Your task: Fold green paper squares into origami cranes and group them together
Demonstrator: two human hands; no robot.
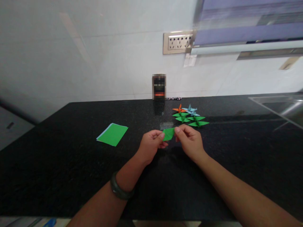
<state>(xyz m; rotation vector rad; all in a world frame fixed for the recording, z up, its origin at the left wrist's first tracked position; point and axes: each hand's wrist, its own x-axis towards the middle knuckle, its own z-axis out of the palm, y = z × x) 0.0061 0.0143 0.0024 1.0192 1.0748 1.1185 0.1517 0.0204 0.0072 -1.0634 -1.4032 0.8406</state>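
Hands, two: the left hand (151, 143) and right hand (189, 142) each pinch one end of a single folded green paper (169, 133), held just above the black counter (71, 170). Four paper cranes (189, 116) sit beyond: two green, one orange, one blue. One paper stack (112, 134) lies left. White tiled wall behind. Long axis runs left-right.

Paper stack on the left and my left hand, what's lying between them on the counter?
Nothing: the head view shows only bare black counter between the paper stack and the left hand.
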